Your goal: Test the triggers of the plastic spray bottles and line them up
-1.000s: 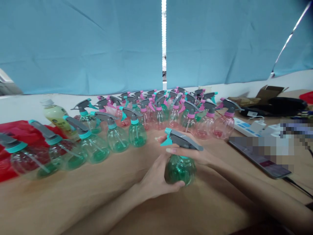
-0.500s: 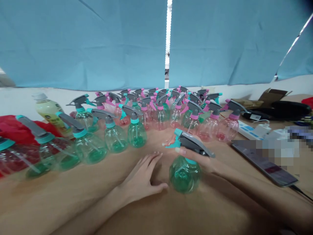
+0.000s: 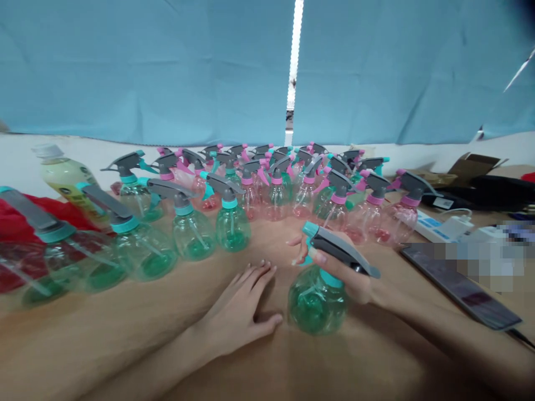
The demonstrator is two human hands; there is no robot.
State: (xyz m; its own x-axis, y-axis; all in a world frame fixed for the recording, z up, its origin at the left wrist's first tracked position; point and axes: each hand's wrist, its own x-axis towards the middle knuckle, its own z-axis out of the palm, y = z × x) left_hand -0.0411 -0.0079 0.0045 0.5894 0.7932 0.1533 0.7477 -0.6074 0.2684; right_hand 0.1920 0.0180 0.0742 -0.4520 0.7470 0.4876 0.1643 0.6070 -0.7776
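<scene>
My right hand [image 3: 349,275] is wrapped round the neck of a green spray bottle [image 3: 316,303] with a grey and teal spray head, its thumb just under the head. The bottle is near the front of the wooden table [image 3: 200,312], its base turned partly toward me. To its left, my left hand [image 3: 242,309] rests palm down on the table, fingers spread, holding nothing. Another green bottle [image 3: 233,225] stands beyond my left hand, in a row of several green ones. Behind are several pink bottles [image 3: 276,195].
At the right are a phone [image 3: 460,287] with a cable, a white power strip [image 3: 434,227] with plugs and an opened cardboard box [image 3: 470,167]. At the left stand a yellowish drink bottle [image 3: 69,181] and red cloth [image 3: 25,214]. A blue curtain [image 3: 175,72] hangs behind.
The view has shifted slightly. The fingers of my right hand have curled in closer around the sprayer's trigger and neck. My left hand has barely moved.
</scene>
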